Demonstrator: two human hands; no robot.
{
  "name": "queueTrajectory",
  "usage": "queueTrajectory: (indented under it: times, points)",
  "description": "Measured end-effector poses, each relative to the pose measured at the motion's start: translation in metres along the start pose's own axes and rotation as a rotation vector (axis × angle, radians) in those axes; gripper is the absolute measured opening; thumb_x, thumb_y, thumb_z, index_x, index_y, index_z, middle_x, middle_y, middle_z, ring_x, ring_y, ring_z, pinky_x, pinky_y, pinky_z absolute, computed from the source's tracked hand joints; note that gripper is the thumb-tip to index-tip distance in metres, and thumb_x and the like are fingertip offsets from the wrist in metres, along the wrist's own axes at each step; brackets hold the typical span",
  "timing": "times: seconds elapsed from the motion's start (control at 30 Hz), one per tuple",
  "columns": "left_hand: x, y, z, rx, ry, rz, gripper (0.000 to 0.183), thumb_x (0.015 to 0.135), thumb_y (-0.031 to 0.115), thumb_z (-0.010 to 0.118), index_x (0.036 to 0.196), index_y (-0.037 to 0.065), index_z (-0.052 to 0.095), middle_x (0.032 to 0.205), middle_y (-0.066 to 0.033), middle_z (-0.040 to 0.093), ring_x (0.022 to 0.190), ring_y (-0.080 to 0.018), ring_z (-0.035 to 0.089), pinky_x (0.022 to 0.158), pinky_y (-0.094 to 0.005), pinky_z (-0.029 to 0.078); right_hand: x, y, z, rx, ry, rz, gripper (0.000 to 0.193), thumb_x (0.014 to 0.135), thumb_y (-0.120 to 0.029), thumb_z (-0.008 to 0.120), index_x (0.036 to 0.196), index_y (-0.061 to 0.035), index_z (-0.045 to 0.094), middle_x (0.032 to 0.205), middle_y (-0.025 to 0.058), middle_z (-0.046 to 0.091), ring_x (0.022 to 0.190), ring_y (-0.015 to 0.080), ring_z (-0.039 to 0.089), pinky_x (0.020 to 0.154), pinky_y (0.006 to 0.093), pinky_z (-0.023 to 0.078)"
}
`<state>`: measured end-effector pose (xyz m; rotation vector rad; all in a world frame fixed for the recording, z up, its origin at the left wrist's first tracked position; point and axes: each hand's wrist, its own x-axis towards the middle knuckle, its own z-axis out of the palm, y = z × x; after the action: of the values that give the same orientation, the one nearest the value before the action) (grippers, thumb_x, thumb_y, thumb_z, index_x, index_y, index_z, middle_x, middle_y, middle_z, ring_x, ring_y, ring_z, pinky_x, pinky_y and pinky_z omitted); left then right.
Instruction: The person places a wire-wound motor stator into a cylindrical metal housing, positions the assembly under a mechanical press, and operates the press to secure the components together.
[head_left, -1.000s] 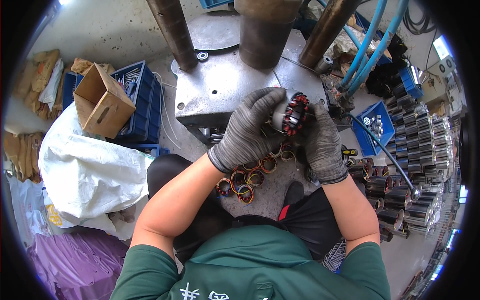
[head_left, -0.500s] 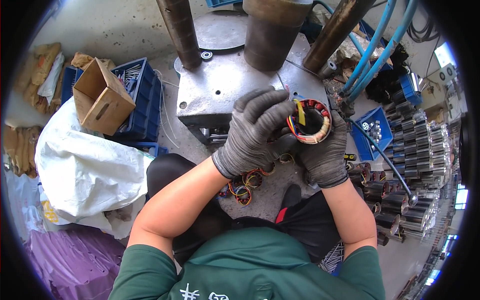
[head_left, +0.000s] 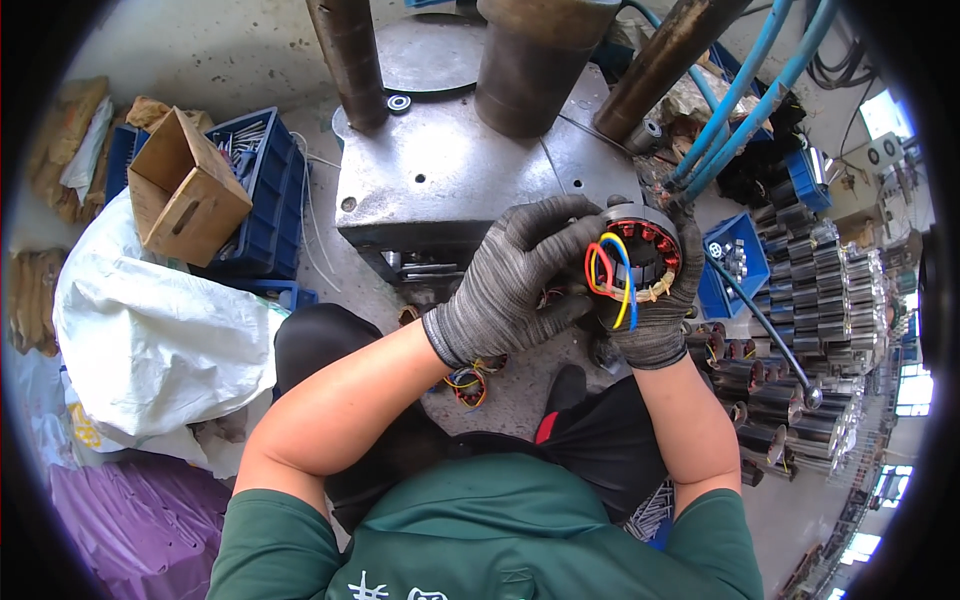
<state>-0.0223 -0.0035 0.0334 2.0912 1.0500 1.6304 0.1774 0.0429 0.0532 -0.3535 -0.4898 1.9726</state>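
Near the front right corner of the steel press bed (head_left: 450,200), one wound metal ring (head_left: 657,238) sat in the gloved right hand (head_left: 650,332), which closed round it from below and from its right side. The left hand (head_left: 500,285) was half spread, its thumb parted from its bent fingers, with the fingertips up at the ring's left edge; the wires hid the spot, so I could not be sure how firmly they touched. Three colours of looped wire, red, yellow and blue, hung over the ring's near left rim. On the bed stood two brown posts (head_left: 348,60) and one thick cylinder (head_left: 540,70), with one small bearing (head_left: 398,103) beside the left post. At least one coil (head_left: 467,387) lay on the floor below. Both forearms reached forward, elbows bent outward, the left slanting rightward and the right almost straight ahead.
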Motion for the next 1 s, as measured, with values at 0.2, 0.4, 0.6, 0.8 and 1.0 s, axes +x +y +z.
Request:
queueTrajectory:
  times: [0.2,0.4,0.6,0.8,1.0]
  points:
    - [0.005,0.003,-0.006,0.116,-0.005,0.284,0.055,0.075,0.013,0.087,0.128,0.01,0.071,0.131,-0.0175,0.063,0.114,-0.036,0.065,0.097,-0.0442,0.054,-0.001,0.001,0.011,-0.16,-0.058,0.065,0.082,0.091,-0.067,0.062,0.14,-0.001,0.055,0.131,0.0216,0.065,0.119,0.0334,0.066,0.109,0.0484,0.051]
    - [0.005,-0.003,0.009,0.089,0.008,0.236,0.048,0.071,0.011,0.085,0.118,0.012,0.076,0.125,-0.0162,0.064,0.107,-0.0356,0.067,0.089,-0.0438,0.056,0.0,0.004,-0.001,-0.09,0.093,0.132,0.07,0.096,-0.066,0.057,0.127,-0.0036,0.067,0.121,0.0144,0.071,0.112,0.0306,0.068,0.103,0.0475,0.055]
    - [0.002,-0.006,0.007,0.279,-0.019,0.065,0.045,0.075,0.014,0.084,0.118,0.012,0.075,0.131,-0.0197,0.063,0.114,-0.0372,0.064,0.097,-0.0457,0.055,0.001,0.02,0.0,-0.148,0.289,0.34,0.072,0.096,-0.069,0.058,0.129,-0.0049,0.066,0.123,0.0126,0.071,0.112,0.0281,0.069,0.103,0.0448,0.055]
    - [0.007,-0.006,0.007,0.276,-0.049,0.019,0.039,0.07,0.015,0.081,0.109,0.012,0.077,0.136,-0.0164,0.063,0.117,-0.0381,0.063,0.1,-0.0454,0.055,-0.005,0.018,-0.007,-0.273,0.145,0.32,0.07,0.093,-0.061,0.068,0.136,-0.0065,0.061,0.126,0.0121,0.07,0.117,0.0281,0.067,0.105,0.0454,0.053]
    - [0.007,-0.015,0.006,0.143,-0.096,0.034,0.04,0.078,0.008,0.083,0.116,0.013,0.072,0.135,-0.0151,0.062,0.114,-0.0341,0.064,0.096,-0.0434,0.055,-0.004,0.014,-0.006,-0.34,0.093,0.319,0.064,0.088,-0.044,0.079,0.136,-0.0053,0.061,0.125,0.0129,0.07,0.116,0.0292,0.068,0.106,0.045,0.053]
